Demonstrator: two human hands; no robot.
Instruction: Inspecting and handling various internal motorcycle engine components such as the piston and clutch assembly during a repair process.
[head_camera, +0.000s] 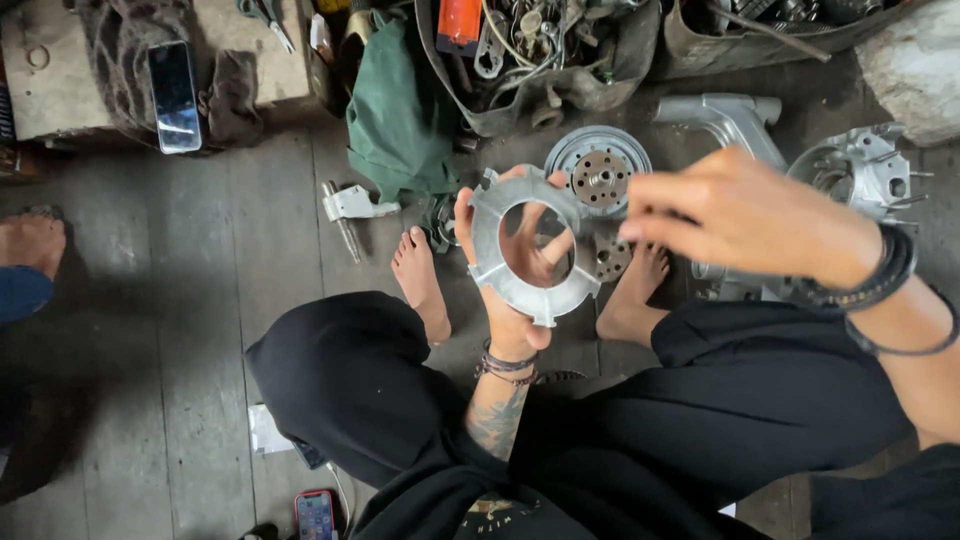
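head view: left hand (505, 300) holds metal ring plate (528, 247); tray (520, 105) holds parts.

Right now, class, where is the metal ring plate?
In the head view, the ring plate is centre frame, held up in the left hand, just left of the right hand.

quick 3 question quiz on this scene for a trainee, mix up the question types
1. True or false: the left hand holds the notched metal ring upright.
2. Which lies on the floor boards nearest beyond the ring? A) round hub disc B) green cloth C) phone with the red case
3. Fill in: the right hand hovers beside the ring with fingers spread and holds ____.

Key: 1 true; 2 A; 3 nothing
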